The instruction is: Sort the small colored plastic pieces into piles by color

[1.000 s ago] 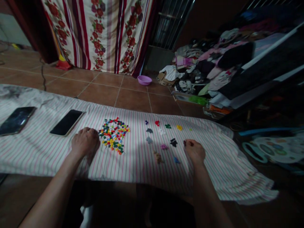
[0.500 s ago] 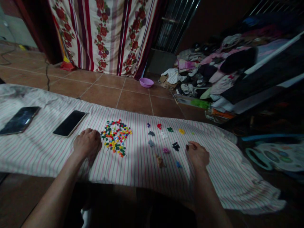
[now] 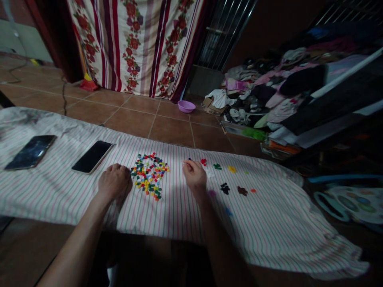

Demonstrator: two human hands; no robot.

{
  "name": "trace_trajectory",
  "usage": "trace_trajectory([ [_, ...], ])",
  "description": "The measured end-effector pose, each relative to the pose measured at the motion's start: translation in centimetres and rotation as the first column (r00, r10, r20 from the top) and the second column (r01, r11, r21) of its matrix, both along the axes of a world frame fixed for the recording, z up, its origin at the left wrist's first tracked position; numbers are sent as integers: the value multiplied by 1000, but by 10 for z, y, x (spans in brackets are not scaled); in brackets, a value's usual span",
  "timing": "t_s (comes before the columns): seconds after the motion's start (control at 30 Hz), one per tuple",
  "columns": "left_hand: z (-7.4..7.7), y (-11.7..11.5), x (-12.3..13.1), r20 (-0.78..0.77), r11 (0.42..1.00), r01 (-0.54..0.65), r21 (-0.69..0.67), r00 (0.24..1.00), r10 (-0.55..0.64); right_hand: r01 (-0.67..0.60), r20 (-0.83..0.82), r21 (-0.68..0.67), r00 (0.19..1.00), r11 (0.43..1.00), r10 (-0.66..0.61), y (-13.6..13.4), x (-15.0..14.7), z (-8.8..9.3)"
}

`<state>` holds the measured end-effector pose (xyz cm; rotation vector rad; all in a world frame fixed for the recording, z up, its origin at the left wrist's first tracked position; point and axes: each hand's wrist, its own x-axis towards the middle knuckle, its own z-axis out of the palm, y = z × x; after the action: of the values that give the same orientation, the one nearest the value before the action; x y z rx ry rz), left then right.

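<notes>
My left hand (image 3: 114, 181) rests on the striped cloth with its fingers curled, right beside a mixed pile of small coloured cubes (image 3: 149, 173). Nothing shows in it. Just right of that pile, my right hand (image 3: 194, 175) hovers over the cloth, fingers bent inward and no piece visible in them. It covers some of the sorted groups. Around it lie red pieces (image 3: 204, 162), green pieces (image 3: 217, 166), yellow pieces (image 3: 232, 169), black pieces (image 3: 225, 188), brown pieces (image 3: 242, 191), one orange piece (image 3: 253, 190) and blue pieces (image 3: 229, 211).
Two phone-like dark-screened devices, a larger one (image 3: 30, 152) and a smaller one (image 3: 92, 157), lie left on the striped cloth (image 3: 278, 223). Beyond are a tiled floor, a purple basin (image 3: 186, 106), a floral curtain (image 3: 143, 48) and heaped clothes (image 3: 269, 87).
My right hand has moved left from beside the black pieces toward the mixed pile. Brown pieces and an orange piece now show where it was. My left hand stays by the pile.
</notes>
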<state>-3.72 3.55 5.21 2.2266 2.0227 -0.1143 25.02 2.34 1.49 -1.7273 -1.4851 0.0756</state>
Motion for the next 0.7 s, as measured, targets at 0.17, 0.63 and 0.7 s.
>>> trace_trajectory([
  [0.17,-2,1,-3,13,1000,27,13,1000,-28,-183,34,-77,982,980,186,13,-64,-1],
  [0.63,-6,3,-9,-30,997,73,15,997,-72,-200,189,-330,944,923,272,22,-119,-7],
  [0.7,-4,3,-9,-25,998,67,16,997,-66,-188,199,-338,943,922,265,22,-118,-6],
])
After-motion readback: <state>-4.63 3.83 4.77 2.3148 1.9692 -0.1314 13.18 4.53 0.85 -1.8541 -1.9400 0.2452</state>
